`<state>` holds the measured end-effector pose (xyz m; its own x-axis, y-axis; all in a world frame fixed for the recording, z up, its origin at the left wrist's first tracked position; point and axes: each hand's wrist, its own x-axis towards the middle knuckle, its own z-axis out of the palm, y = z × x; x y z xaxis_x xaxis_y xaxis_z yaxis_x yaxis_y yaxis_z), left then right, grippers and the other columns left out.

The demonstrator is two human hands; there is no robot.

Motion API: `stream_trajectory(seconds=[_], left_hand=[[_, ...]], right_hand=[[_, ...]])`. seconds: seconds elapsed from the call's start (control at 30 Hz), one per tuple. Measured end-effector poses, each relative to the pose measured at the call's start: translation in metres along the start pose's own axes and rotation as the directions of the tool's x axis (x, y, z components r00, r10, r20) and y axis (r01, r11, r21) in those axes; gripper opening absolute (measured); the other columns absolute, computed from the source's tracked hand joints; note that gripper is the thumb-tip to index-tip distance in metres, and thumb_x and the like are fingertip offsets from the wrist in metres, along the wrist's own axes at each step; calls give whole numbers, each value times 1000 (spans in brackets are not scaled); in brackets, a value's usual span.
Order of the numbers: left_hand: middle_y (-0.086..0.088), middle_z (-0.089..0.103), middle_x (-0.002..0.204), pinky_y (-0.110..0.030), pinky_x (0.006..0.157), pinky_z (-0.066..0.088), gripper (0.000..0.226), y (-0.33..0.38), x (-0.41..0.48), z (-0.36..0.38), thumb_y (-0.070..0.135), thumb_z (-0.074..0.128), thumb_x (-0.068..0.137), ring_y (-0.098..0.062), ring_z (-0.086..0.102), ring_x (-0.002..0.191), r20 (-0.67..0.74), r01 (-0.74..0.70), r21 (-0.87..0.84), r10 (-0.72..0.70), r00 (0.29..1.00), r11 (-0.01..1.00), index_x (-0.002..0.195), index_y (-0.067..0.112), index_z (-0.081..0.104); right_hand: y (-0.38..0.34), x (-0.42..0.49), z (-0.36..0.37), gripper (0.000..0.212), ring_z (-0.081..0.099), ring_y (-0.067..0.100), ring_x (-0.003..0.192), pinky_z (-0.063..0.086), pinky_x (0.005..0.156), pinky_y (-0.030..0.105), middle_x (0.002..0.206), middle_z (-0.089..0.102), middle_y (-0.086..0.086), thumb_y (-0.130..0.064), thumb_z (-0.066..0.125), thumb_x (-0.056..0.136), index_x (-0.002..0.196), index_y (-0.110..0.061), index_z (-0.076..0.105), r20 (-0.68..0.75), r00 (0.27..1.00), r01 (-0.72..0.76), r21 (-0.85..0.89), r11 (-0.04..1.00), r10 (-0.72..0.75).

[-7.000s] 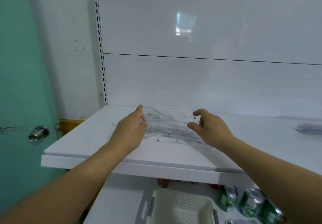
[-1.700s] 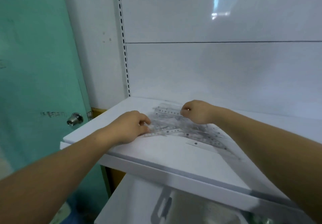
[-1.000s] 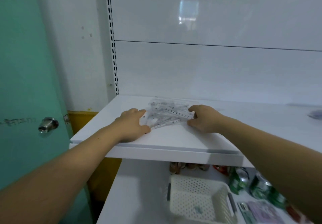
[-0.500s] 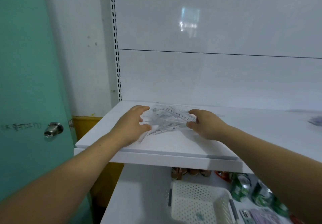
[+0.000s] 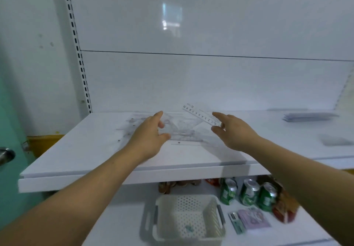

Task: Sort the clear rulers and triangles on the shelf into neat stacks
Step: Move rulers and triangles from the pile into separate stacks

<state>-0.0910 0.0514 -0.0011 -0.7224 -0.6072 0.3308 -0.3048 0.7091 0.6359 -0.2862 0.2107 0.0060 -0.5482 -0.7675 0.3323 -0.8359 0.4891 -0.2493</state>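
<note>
A loose pile of clear rulers and triangles (image 5: 183,131) lies spread on the white shelf (image 5: 92,150), with a few pieces trailing off to the left (image 5: 132,120). My left hand (image 5: 150,133) is at the pile's left edge, its thumb and fingers closed round a clear piece there. My right hand (image 5: 232,131) pinches the near end of one clear ruler (image 5: 200,114) printed 0 to 10. That ruler is raised off the pile and slants up toward the back wall.
A flat stack of clear pieces (image 5: 310,116) lies at the shelf's back right, and another clear item (image 5: 335,140) nearer. Below stand a white perforated basket (image 5: 187,217), green cans (image 5: 249,192) and cards (image 5: 252,221). A teal door with a knob (image 5: 5,155) is at left.
My right hand has taken one numbered ruler and lifted it off the pile. The two hands have drawn further apart, and the pile is more spread out.
</note>
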Motion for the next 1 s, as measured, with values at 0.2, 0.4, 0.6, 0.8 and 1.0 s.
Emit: stream_trajectory(seconds=[0.2,0.4,0.6,0.8,1.0], left_hand=[[13,56,119,-28,82,42,64,87,6,66,34,65,86,-12,52,88,61,-140,-8,140,988,990,142,30,34],[6,57,120,-26,78,39,60,197,-3,180,39,66,84,-14,54,92,197,-198,10,192,961,980,136,25,42],[-2,60,113,-28,78,41,58,274,-6,259,45,67,81,-17,53,92,251,-196,73,172,953,978,130,20,48],[-4,54,131,-33,93,44,61,312,14,299,46,67,81,-23,52,114,241,-210,154,170,956,966,131,16,49],[-4,55,129,-37,96,45,64,319,49,329,53,66,78,-24,52,115,248,-194,256,129,960,947,128,16,55]], right_hand=[[98,-49,-57,47,54,19,103,42,84,31,122,57,2,-43,44,96,138,-23,42,-52,993,-112,-26,993,111],[219,-128,-128,49,56,22,104,43,87,31,124,59,6,-44,45,96,140,-22,43,-50,970,-240,-79,968,237],[310,-181,-163,49,57,22,105,44,88,33,123,61,6,-42,44,97,140,-20,42,-40,942,-334,-78,939,332],[369,-186,-170,48,56,20,103,45,84,31,124,59,5,-40,45,97,140,-20,42,-72,927,-370,-28,928,368],[412,-141,-158,48,56,22,108,47,88,32,129,57,6,-40,47,96,138,-19,44,-68,935,-351,-23,936,349]])
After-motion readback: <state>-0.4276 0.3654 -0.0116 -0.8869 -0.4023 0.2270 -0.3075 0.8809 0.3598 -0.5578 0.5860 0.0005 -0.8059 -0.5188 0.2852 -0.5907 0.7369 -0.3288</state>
